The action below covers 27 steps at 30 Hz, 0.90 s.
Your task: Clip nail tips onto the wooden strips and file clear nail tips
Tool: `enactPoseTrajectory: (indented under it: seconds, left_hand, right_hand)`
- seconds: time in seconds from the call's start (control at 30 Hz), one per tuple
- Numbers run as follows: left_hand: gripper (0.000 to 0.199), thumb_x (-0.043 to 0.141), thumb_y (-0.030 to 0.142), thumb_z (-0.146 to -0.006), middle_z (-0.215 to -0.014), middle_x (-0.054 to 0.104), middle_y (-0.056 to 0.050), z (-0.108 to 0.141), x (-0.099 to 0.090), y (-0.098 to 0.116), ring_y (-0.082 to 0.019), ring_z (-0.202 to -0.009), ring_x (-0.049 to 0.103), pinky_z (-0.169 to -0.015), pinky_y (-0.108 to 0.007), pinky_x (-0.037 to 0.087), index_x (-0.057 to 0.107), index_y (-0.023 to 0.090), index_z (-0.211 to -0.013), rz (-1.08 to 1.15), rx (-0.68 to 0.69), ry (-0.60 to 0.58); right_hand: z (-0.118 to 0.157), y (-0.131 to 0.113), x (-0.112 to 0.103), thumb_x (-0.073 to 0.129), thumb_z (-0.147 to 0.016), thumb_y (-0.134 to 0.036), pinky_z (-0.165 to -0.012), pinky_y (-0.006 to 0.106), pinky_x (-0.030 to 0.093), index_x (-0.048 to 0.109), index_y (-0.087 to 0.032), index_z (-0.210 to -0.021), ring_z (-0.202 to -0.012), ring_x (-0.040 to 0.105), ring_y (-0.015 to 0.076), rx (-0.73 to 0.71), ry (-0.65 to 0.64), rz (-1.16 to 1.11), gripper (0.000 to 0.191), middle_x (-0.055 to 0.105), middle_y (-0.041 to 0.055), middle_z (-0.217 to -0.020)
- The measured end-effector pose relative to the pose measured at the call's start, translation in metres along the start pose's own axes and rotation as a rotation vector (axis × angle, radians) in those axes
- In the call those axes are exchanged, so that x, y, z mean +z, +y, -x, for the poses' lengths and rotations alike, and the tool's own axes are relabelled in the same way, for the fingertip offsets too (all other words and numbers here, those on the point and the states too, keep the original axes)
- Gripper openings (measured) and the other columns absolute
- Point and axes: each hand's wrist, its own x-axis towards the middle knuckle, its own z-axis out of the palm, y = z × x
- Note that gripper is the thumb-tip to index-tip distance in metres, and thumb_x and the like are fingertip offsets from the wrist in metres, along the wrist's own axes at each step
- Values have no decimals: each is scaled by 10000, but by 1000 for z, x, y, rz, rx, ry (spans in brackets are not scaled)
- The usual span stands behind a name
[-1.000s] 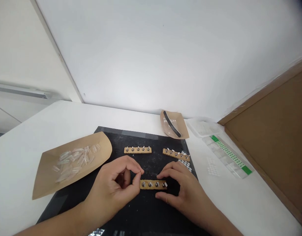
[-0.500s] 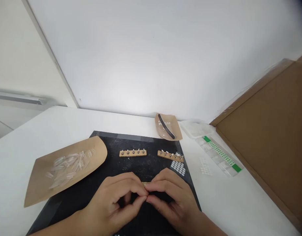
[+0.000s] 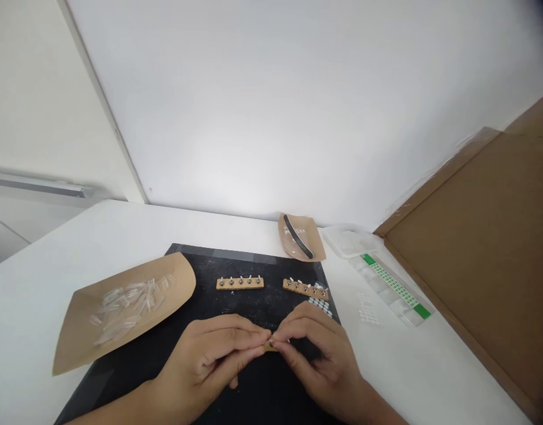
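Note:
Just in front of me, a tan cork-like strip [image 3: 270, 347] shows only as a short piece between my fingertips. The thumb and fingers of my left hand [image 3: 209, 357] are closed on its left part. My right hand [image 3: 322, 354] pinches at a metal stud on the strip; whatever lies between those fingertips is hidden. Beyond the hands lie two similar strips, a left strip [image 3: 239, 284] and a right strip [image 3: 306, 288], each with a row of metal studs topped by small white pieces. White oval stickers [image 3: 320, 306] lie just past my right hand.
A black mat [image 3: 196, 301] covers the middle of the white table. On the left, a paper tray [image 3: 72, 330] holds clear nail tips. A curved black nail file [image 3: 297, 238] rests in a smaller tray behind. Green-edged packaging [image 3: 395, 285] and a cardboard box [image 3: 479, 236] stand right.
Both hands have shifted slightly right with the strip. More of it now shows between the fingertips, and my left fingers have straightened and closed together. The view has tilted a little.

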Motion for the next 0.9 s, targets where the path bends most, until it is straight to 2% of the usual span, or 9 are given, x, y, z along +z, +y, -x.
enactPoseTrajectory:
  seconds: [0.1,0.17,0.27,0.4,0.53,0.63,0.73,0.83,0.9]
  left_hand:
    - [353,604,79,-1047,-1019,804,-31,-1,-4,0,-55,-529,662,-528,-135,583,714,233,-1345,-142,101,39]
    - [340,589,66,-1046,-949,819,-10,-2,-5,2,-66,-531,669,-572,-151,593,695,213,-1333,-213,134,60]
    - [340,579,47,-1033,-959,833,-13,-2,-3,2,-111,-695,759,-703,-197,623,665,201,-1323,-265,168,81]
    - [352,601,27,-1009,-926,802,-23,1,0,-1,-128,-732,745,-684,-217,590,643,194,-1316,-264,204,61]
    - [375,583,5,-1007,-938,788,-35,1,-1,-3,-135,-772,740,-701,-225,583,620,182,-1336,-251,216,50]
    - [391,561,-11,-1013,-964,793,-44,0,-3,-1,-141,-840,759,-768,-226,603,607,160,-1362,-264,244,55]
    - [441,535,-36,-1010,-1043,808,-71,3,-4,-1,-162,-942,769,-836,-229,622,587,130,-1415,-337,299,81]
    - [544,473,-43,-1004,-1162,793,-103,8,-4,-4,-147,-829,743,-767,-236,637,502,126,-1520,-357,306,59]
    - [605,423,-38,-997,-1217,764,-110,9,-3,-6,-136,-770,711,-725,-247,640,450,169,-1566,-324,258,34]
  right_hand:
    - [-9,18,-16,700,-982,-174,-772,312,569,754,-249,-962,-842,709,189,40,118,181,94,773,22,-903]
    - [-22,36,-32,684,-996,-262,-715,311,553,767,-258,-944,-797,694,193,178,172,298,99,786,23,-932]
    - [-48,67,-55,704,-958,-371,-672,331,545,806,-255,-965,-686,671,197,334,227,440,155,812,31,-951]
    - [-83,105,-69,721,-912,-360,-767,328,575,825,-229,-938,-829,762,238,386,192,466,170,834,46,-930]
    - [-104,128,-66,746,-861,-318,-744,308,589,825,-211,-908,-772,784,230,449,124,465,142,841,42,-868]
    - [-110,131,-65,724,-875,-302,-777,308,594,816,-194,-933,-811,790,232,463,118,461,154,846,61,-914]
    - [-109,118,-71,685,-931,-340,-822,315,589,808,-187,-1003,-890,784,238,449,113,439,209,844,74,-977]
    - [-97,95,-76,618,-1005,-443,-716,292,577,806,-216,-1084,-811,761,216,413,18,379,305,841,55,-964]
    - [-82,77,-76,584,-1033,-499,-596,267,538,820,-232,-1018,-681,719,186,382,-106,321,357,829,42,-907]
